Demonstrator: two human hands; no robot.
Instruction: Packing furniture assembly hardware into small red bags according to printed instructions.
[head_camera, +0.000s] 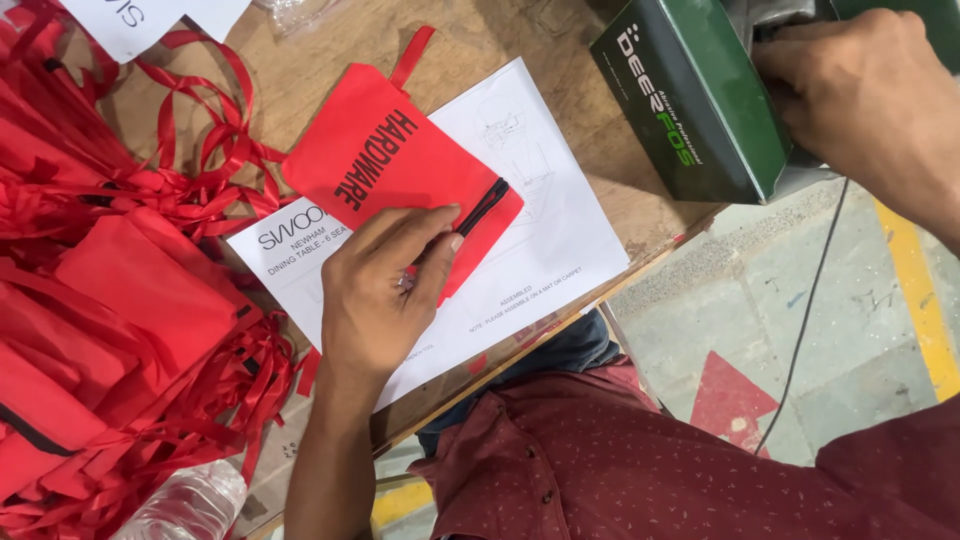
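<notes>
Lying flat on a printed sheet (540, 215) near the worktop (330, 45) edge, a red pouch (385, 160) is pressed down by the left hand (385, 290), fingers extended over its black zipper end, probably so it is kept from sliding. A green device (690, 95) is gripped by the right hand (870, 95), fingers closed on it. More red pouches (120, 300) are heaped at the left side.

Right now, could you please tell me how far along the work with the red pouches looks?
In hand: the left hand presses one red pouch flat on a printed sheet; the right hand rests on a green box. A pile of red pouches lies alongside; done or waiting, I cannot tell.
</notes>
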